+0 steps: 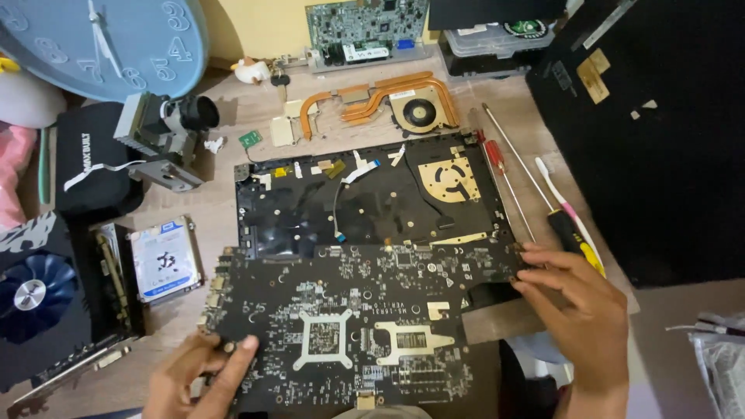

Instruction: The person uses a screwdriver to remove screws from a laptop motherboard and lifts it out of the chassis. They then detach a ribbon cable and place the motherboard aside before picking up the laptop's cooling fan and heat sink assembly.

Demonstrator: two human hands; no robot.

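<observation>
Both hands are gripping a large black motherboard [349, 326] by its edges, keeping fingers off the components. Left hand [194, 380] is pinching the lower-left corner, thumb on top and fingers curled under. Right hand [578, 310] is clamping the right end, fingertips closed on the narrow upper-right tab. The board is lying flat, component side up, with two bare metal brackets facing the camera, and its far edge is overlapping the near edge of the open laptop base [372, 202]. I cannot tell whether it is resting on the base or being held slightly above it.

The base is sitting in the middle of the desk [225, 116], with loose ribbon cables lying on its inner surface and a gold fan grille at the right. The copper heatpipe and fan assembly [388, 105] is lying apart behind the base, and a green circuit board [365, 27] is sitting further back.

Two screwdrivers [512, 178] and a white and pink toothbrush [563, 202] are lying just right of the base, close to the right hand. A hard drive [164, 260] is lying flat to the left, label up, near a blue-fan graphics card [35, 299]. A small camera-like device [167, 132] is standing at upper left, and a pale blue wall clock [109, 43] is lying behind it.
</observation>
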